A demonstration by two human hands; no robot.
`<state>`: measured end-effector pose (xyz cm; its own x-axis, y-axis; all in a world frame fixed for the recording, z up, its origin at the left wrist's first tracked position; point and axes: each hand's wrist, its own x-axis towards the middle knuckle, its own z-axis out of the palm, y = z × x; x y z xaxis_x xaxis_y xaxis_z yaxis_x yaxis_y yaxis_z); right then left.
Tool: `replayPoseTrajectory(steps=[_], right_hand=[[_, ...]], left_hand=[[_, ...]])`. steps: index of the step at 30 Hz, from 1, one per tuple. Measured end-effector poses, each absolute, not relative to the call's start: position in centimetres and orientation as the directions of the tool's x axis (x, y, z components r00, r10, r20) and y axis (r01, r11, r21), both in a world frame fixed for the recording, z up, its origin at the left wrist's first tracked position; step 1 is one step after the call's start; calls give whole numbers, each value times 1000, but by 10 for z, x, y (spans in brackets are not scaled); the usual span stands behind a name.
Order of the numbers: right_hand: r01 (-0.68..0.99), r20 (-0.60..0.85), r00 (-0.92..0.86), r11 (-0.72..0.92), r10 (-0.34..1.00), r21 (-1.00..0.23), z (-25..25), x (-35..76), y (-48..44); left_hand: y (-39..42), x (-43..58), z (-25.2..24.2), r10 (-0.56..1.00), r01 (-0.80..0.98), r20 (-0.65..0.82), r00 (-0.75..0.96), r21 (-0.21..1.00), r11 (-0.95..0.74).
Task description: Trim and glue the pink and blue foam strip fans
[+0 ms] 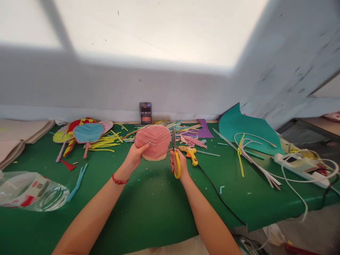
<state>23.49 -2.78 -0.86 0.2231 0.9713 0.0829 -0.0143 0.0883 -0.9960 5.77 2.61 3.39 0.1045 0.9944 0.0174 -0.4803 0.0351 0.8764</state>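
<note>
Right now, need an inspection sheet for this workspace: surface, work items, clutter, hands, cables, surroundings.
Surface: green-covered table, small scraps on it.
Work items: pink striped disc, yellow-handled scissors; yellow hot-glue gun lying unheld.
Clutter: loose coloured strips; clear plastic bottle on its side.
Hands: left hand holds the disc; right hand holds the scissors.
Cables: black cord from the hot-glue gun; white cables around the power strip.
Surroundings: pale wall behind the table.

A: Backdrop from here?
B: Pale wall (pixel 159 86), 1 big bright light patch (pixel 159 32), 1 slanting shadow band (pixel 57 24) upper left, dark marks (pixel 297 69) right.
A: And lower down?
B: I see 1 green-topped table (pixel 154 209), 1 brown surface (pixel 325 125) far right, greyish floor (pixel 316 225) lower right.
</note>
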Motion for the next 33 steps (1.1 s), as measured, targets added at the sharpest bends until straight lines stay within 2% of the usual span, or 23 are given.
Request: replayPoseTrajectory(steps=[2,4,10,16,20,24,29,33], right_hand=[[-111,74,232,102,970,-989,-7,234,-26],[-141,97,229,132,969,-981,-5,235,-24],[-115,121,225,149,967,-982,-3,237,-21],[-45,202,315,228,927,-973,-2,239,-21],[-10,212,328,228,921,-974,-4,240,-20],[35,222,330,224,917,-974,-8,241,-19],[68,242,291,232,926,-970,-10,240,-20],[43,209,238,205,948,-978,-9,237,-23]], left_hand=[[27,56,32,987,-481,-21,158,871,96],[26,57,29,976,-484,-55,212,861,153],[22,65,16,923,-450,-84,376,854,261],[29,56,25,873,-610,-48,484,697,377],[34,46,30,859,-643,1,512,664,382],[37,42,29,869,-580,1,495,745,330],[39,43,26,936,-343,81,342,938,44],[39,44,27,968,-196,116,224,978,-72]])
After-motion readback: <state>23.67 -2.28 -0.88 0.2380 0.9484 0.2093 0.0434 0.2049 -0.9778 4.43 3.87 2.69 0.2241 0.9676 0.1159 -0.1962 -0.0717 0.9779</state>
